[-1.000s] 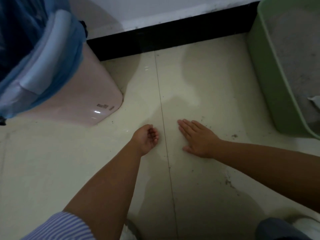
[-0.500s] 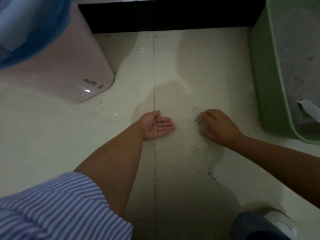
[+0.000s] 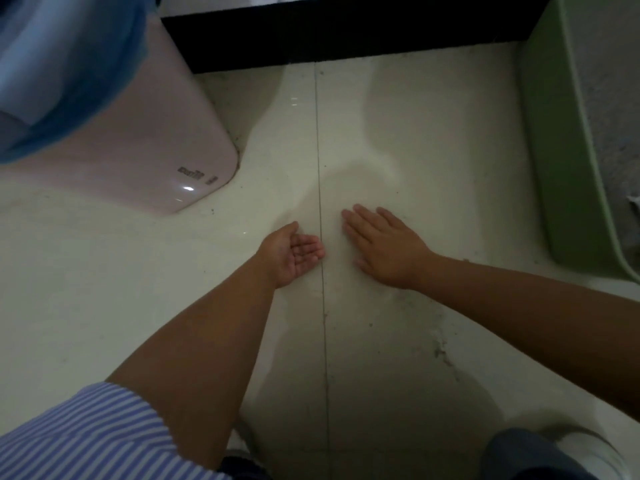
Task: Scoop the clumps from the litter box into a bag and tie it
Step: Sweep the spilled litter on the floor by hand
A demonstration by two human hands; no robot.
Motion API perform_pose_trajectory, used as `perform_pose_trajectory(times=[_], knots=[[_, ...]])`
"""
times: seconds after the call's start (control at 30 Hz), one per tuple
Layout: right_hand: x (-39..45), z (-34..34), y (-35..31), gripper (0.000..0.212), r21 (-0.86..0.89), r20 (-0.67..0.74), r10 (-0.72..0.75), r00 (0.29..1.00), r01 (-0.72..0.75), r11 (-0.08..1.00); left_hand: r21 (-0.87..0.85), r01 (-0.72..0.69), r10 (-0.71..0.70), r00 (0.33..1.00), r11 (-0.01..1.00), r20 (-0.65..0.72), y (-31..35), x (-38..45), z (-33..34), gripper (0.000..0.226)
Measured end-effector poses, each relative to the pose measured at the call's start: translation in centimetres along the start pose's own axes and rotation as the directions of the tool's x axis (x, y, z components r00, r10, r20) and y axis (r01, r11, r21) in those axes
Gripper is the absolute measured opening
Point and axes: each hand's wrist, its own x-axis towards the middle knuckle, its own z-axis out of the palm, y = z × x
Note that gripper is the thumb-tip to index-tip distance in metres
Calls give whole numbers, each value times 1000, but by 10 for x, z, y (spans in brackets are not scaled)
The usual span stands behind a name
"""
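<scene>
The pale glossy tiled floor (image 3: 138,306) fills the view. Well to the right of the fingers stands the green plastic litter box (image 3: 561,150) with grey litter in it; up and to the left of them stands the pink plastic bin (image 3: 138,150), lined with a blue plastic bag (image 3: 69,81). The right hand (image 3: 384,247) lies palm down on the floor, its fingers (image 3: 360,223) straight and close together, pressing the tile just right of the grout line and holding nothing. The left hand (image 3: 289,252) rests on its edge, palm up and cupped, fingers loosely curled, nothing visible in it. Half a second ago the right hand's fingers were curled over dark specks; now they lie flat, nearer the left.
</scene>
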Motion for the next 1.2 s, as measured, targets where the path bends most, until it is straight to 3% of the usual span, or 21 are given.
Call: perform_pose_trajectory(times=[0.1,0.23,0.37,0.43,0.57,0.63,0.7,0.77,0.83,1.03,1.1,1.2], knots=[[11,4,-12,68,23,153,77,985,-82,996,-71,-15,14,1000,997,-20,2,0,-9,50],[-5,13,-3,74,-48,178,113,977,-107,993,-146,-22,25,1000,989,18,5,3,-8,49],[-34,20,1,97,-52,145,169,975,-163,985,-94,-8,14,997,996,70,7,6,3,48],[-45,27,5,91,-32,74,201,977,-199,979,-69,-4,10,996,998,86,6,6,9,47],[-51,30,9,73,-43,90,180,980,-177,983,-76,8,-2,997,997,73,1,7,15,48],[-41,22,2,67,-42,8,172,985,-171,984,-77,9,-5,998,997,64,-1,8,15,48],[-29,15,-6,73,-12,-1,148,989,-148,989,-70,-2,6,999,998,51,-1,8,15,47],[-22,18,-9,70,-43,77,69,995,-66,997,-73,-14,17,999,997,38,-1,8,16,47],[-23,21,-5,69,-59,143,106,984,-99,993,-74,-19,21,999,997,35,-1,8,18,46],[-57,32,25,78,-45,2,204,979,-204,978,-120,-4,18,993,993,114,-2,1,37,46],[-65,34,34,83,-25,7,172,985,-171,985,-128,23,-2,987,992,159,-4,0,41,47],[-69,29,44,52,73,-56,156,986,-152,986,-99,57,-39,983,993,180,-9,3,43,48]])
